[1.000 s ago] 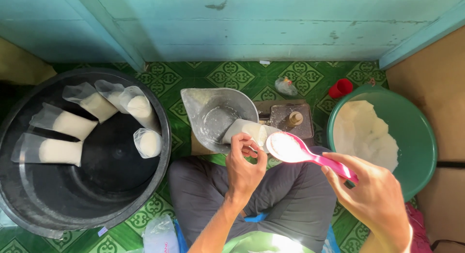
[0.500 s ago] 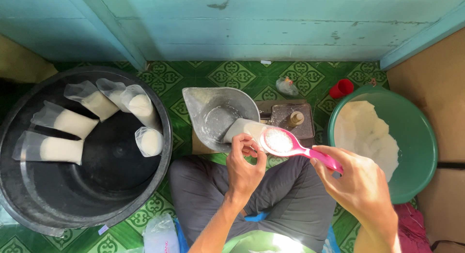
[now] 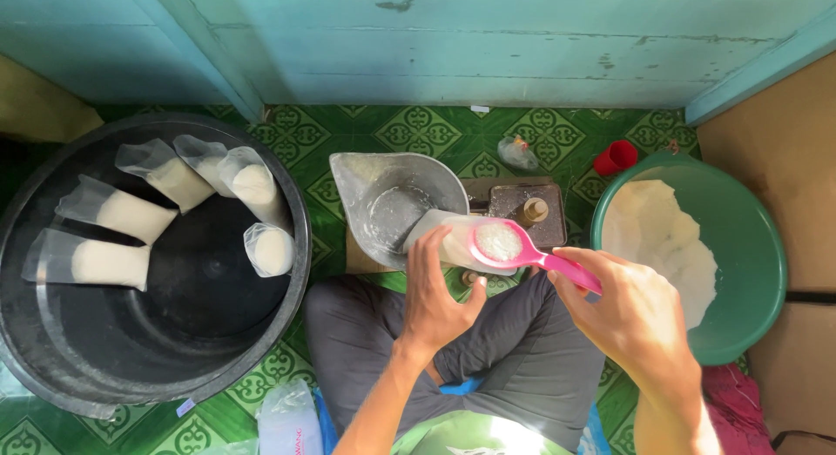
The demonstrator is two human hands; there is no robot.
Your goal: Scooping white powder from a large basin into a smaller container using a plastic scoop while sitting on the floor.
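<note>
Head-worn view, steeply downward, close

Green patterned floor (image 3: 418, 128) — bearing black tub (image 3: 300, 246), green basin (image 3: 766, 255), red cup (image 3: 616, 156).

pink spoon (image 3: 531, 255) | green basin (image 3: 749, 246) | black tub (image 3: 174, 350) | green patterned floor (image 3: 418, 128)

Pink scoop (image 3: 509, 246) moved over the plastic bag (image 3: 453, 237)
</note>
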